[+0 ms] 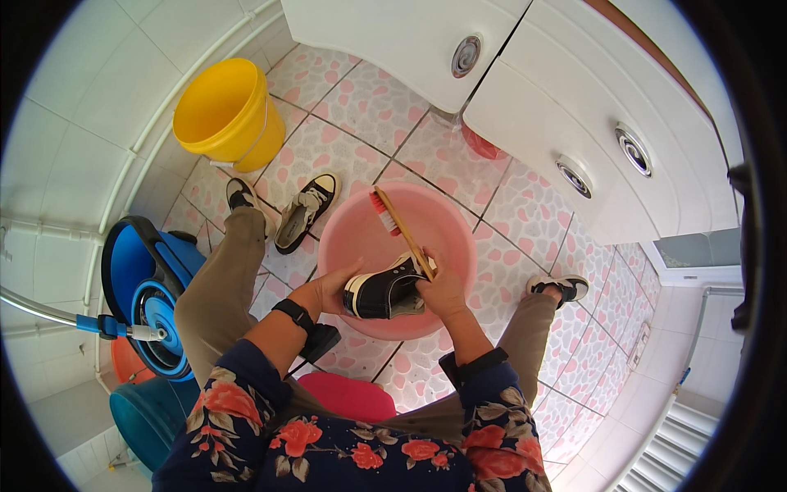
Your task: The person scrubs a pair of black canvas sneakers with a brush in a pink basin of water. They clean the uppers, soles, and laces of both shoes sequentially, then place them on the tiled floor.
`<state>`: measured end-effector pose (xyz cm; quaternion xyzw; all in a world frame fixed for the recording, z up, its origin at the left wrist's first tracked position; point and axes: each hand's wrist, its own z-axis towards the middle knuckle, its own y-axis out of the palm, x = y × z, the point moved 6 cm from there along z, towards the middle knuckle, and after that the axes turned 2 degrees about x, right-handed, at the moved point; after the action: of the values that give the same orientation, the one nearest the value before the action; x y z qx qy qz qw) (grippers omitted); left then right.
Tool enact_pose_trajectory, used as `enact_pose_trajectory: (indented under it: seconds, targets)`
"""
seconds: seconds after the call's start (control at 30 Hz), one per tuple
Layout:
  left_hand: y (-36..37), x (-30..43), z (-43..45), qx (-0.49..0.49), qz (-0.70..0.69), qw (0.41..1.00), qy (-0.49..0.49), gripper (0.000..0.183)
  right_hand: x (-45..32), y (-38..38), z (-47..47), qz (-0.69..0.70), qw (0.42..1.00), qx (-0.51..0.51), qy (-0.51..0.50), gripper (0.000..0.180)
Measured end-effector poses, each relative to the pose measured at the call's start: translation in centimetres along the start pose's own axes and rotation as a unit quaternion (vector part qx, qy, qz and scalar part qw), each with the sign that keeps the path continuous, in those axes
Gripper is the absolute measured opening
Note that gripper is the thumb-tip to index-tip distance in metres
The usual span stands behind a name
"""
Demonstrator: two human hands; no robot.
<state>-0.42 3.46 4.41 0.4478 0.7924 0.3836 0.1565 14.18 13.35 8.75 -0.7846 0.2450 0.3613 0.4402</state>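
Over a pink plastic basin (344,227) I hold a black canvas sneaker (384,289) with a cream rubber sole. My left hand (335,289) grips it at the heel and sole side. A scrubbing brush (403,230) with a wooden handle and red and white bristles is in my right hand (444,286), its bristle end pointing away from me. The right fingers also seem to touch the shoe's upper. A matching sneaker (307,212) with loose laces stands on the floor left of the basin.
A yellow bucket (258,132) stands at the upper left. To my left are a blue spin mop bucket (150,295), its mop handle (43,307) and a teal tub (147,418). White cabinets (535,117) line the far side. A pink stool (350,393) shows beneath me.
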Motion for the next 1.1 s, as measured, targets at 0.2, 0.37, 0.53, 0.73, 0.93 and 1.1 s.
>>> enact_pose_trajectory:
  seconds: [0.2,0.37,0.53,0.73,0.93,1.1]
  targets:
    - [-1.2,3.1,-0.9,-0.005,0.018,0.994,0.106,0.073,-0.5,0.5,0.5,0.206,0.978,-0.009,0.028,0.057]
    - [-2.6,2.0,0.7,0.102,0.072,0.970,0.209,0.076,-2.7,0.4,-1.0,0.378,0.912,-0.032,0.158,0.048]
    - [0.6,1.6,2.5,-0.014,-0.034,0.965,0.261,0.078,-4.7,1.3,-2.4,0.534,0.798,-0.092,0.264,0.019]
    - [2.8,1.1,2.8,-0.151,-0.127,0.958,0.209,0.073,-1.7,3.1,-1.1,0.565,0.753,-0.117,0.315,0.014]
    - [-1.9,-2.7,5.9,0.031,-0.185,0.981,0.043,0.080,5.3,2.7,1.2,0.138,0.964,-0.004,0.227,0.034]
    - [-4.7,-3.8,7.4,0.152,-0.162,0.975,-0.029,0.082,7.5,2.7,1.4,-0.067,0.993,0.032,0.090,0.040]
